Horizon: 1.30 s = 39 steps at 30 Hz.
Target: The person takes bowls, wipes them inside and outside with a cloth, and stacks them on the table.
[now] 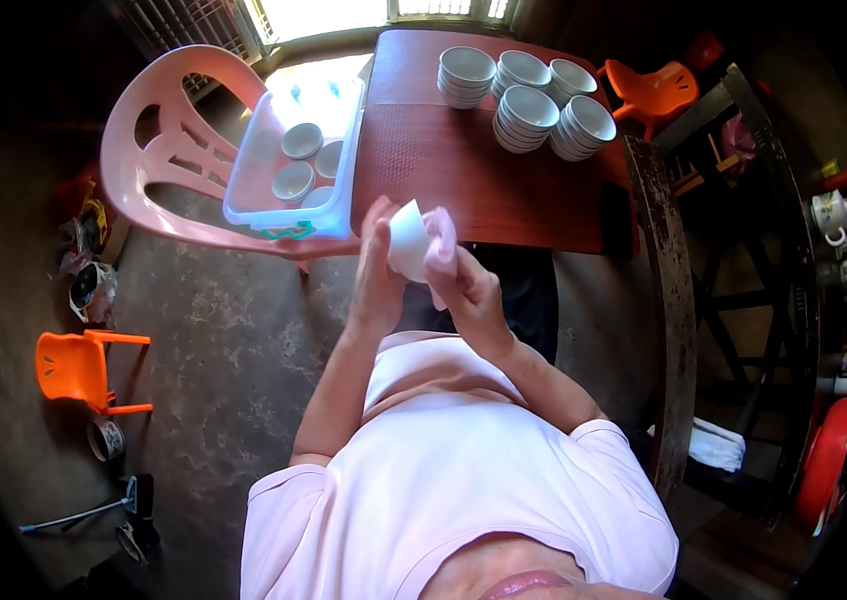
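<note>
Pale pink shirt fabric [483, 470] is filling the foreground. Left of the table [408, 140], a pink chair [128, 150] is bearing a translucent tub [341, 212], where several loose bowls [293, 181] are lying. By the table's near left corner, the left hand [375, 265] is clasping a tilted white bowl [405, 243] from outside, while the right hand [473, 288] is pinching a pink cloth [440, 235] against it (the cloth is hiding some fingertips). Five bowl stacks [525, 125] are standing toward the table's far right corner.
</note>
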Motion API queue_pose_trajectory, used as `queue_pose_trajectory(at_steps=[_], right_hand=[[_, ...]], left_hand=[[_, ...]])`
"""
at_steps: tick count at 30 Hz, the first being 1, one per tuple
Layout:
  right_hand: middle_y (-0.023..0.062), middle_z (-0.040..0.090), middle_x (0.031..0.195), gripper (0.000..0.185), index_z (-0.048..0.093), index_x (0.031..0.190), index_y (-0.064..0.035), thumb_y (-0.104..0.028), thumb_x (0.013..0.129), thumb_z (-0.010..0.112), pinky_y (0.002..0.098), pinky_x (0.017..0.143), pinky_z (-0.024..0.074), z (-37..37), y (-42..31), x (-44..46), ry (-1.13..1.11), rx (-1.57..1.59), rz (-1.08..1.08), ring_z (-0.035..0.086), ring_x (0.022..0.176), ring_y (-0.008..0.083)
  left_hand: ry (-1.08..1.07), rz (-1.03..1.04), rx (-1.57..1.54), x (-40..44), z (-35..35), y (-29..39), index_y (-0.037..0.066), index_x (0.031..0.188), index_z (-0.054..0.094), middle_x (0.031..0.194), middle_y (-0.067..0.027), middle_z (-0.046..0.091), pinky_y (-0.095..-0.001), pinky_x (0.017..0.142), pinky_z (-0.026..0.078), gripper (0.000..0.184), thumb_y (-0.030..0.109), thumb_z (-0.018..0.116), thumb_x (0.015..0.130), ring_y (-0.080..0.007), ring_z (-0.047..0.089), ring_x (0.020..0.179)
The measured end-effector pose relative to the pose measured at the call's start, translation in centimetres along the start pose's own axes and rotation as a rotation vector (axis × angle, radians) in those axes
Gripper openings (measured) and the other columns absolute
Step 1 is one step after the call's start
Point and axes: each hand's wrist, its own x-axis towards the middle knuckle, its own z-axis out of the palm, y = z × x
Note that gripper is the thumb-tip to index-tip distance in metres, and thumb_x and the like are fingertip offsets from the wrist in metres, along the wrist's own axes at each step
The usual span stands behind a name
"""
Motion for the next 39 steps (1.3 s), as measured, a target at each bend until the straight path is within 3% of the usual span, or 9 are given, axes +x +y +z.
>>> queue_pose_trajectory(at_steps=[3, 7, 15, 19, 22, 23, 29, 33, 39], right_hand=[[0.0065, 0.062, 0.079, 0.027, 0.058, 0.117, -0.0040, -0.019, 0.094, 0.059, 0.0234, 0.058, 0.0474, -0.2, 2.4, -1.4, 0.004, -0.127, -0.119, 0.059, 0.067, 0.0129], [0.0067, 0.063, 0.086, 0.027, 0.058, 0.115, -0.0062, -0.025, 0.095, 0.058, 0.0246, 0.071, 0.0505, -0.7, 2.0, -2.0, 0.048, -0.007, 0.063, 0.060, 0.078, 0.0132], [0.0080, 0.062, 0.104, 0.033, 0.057, 0.120, -0.0035, -0.022, 0.093, 0.060, 0.0298, 0.083, 0.0527, -3.0, 1.9, 0.7, 0.008, 0.747, 0.368, 0.060, 0.096, 0.0145], [0.0067, 0.064, 0.101, 0.029, 0.059, 0.115, -0.0019, -0.019, 0.092, 0.061, 0.0280, 0.080, 0.0542, -4.6, 3.2, 1.4, -0.009, 0.804, 0.384, 0.063, 0.090, 0.0139], [0.0062, 0.064, 0.099, 0.030, 0.063, 0.112, -0.0044, -0.025, 0.091, 0.062, 0.0273, 0.075, 0.0557, -5.6, 3.3, 1.6, -0.042, 0.802, 0.427, 0.062, 0.089, 0.0126], [0.0061, 0.064, 0.098, 0.030, 0.063, 0.112, -0.0046, -0.025, 0.091, 0.062, 0.0274, 0.076, 0.0557, -6.1, 3.4, 1.7, -0.089, 0.810, 0.431, 0.062, 0.089, 0.0126], [0.0075, 0.066, 0.083, 0.043, 0.067, 0.101, -0.0034, -0.045, 0.089, 0.062, 0.0227, 0.065, 0.0531, -7.5, 2.1, 3.1, -0.538, 0.222, 0.483, 0.064, 0.072, 0.0121], [0.0059, 0.066, 0.080, 0.039, 0.068, 0.096, -0.0047, -0.043, 0.088, 0.065, 0.0220, 0.063, 0.0526, -8.6, 4.6, 3.1, -0.349, 0.430, 0.558, 0.063, 0.065, 0.0118], [0.0053, 0.060, 0.100, 0.054, 0.051, 0.119, -0.0054, -0.034, 0.079, 0.073, 0.0284, 0.074, 0.0561, -12.6, 10.4, 2.8, 0.194, 1.119, 0.574, 0.063, 0.087, 0.0143]], left_hand=[[-0.236, -0.514, -0.209, 0.4, -2.6, 0.3, 0.006, 0.135, 0.042, 0.117, -0.0108, 0.057, -0.0302, 0.086, 0.053, 0.062, 0.044, 0.060, 0.089, -0.0180, 0.062, 0.101], [-0.352, -0.106, 0.279, 0.8, -2.7, -0.3, 0.009, 0.136, 0.044, 0.126, -0.0112, 0.053, -0.0333, 0.095, 0.049, 0.078, 0.014, 0.083, 0.069, -0.0222, 0.057, 0.112], [-0.692, 0.630, 1.027, 1.2, -3.3, 0.3, 0.021, 0.137, 0.045, 0.150, -0.0137, 0.028, -0.0477, 0.111, 0.029, 0.089, 0.012, 0.087, 0.059, -0.0398, 0.019, 0.141], [-0.525, 0.319, 0.691, 0.5, -2.6, 1.1, 0.014, 0.149, 0.013, 0.154, -0.0147, 0.014, -0.0402, 0.109, 0.032, 0.112, 0.019, 0.086, 0.064, -0.0313, 0.023, 0.140], [-0.286, -0.547, 0.053, 2.2, -4.9, 0.4, -0.001, 0.127, 0.049, 0.120, -0.0114, 0.056, -0.0317, 0.098, 0.043, 0.059, 0.035, 0.069, 0.085, -0.0188, 0.054, 0.113], [-0.331, -0.460, 0.099, 1.9, -4.9, -0.1, 0.000, 0.111, 0.060, 0.100, -0.0053, 0.062, -0.0285, 0.089, 0.045, 0.043, 0.038, 0.061, 0.091, -0.0120, 0.058, 0.098], [-0.671, -0.496, 0.260, 0.7, -1.9, -0.3, 0.001, 0.114, 0.055, 0.104, -0.0018, 0.060, -0.0254, 0.088, 0.045, 0.036, 0.027, 0.065, 0.091, -0.0084, 0.055, 0.097], [-0.620, -0.621, 0.184, 0.7, -1.3, -2.0, 0.001, 0.117, 0.055, 0.106, -0.0032, 0.061, -0.0293, 0.089, 0.048, 0.041, 0.027, 0.068, 0.088, -0.0111, 0.059, 0.098], [-0.280, -0.578, -0.288, 3.5, 0.5, -1.6, 0.000, 0.126, 0.048, 0.119, -0.0100, 0.059, -0.0383, 0.097, 0.046, 0.046, 0.030, 0.058, 0.093, -0.0200, 0.058, 0.108]])
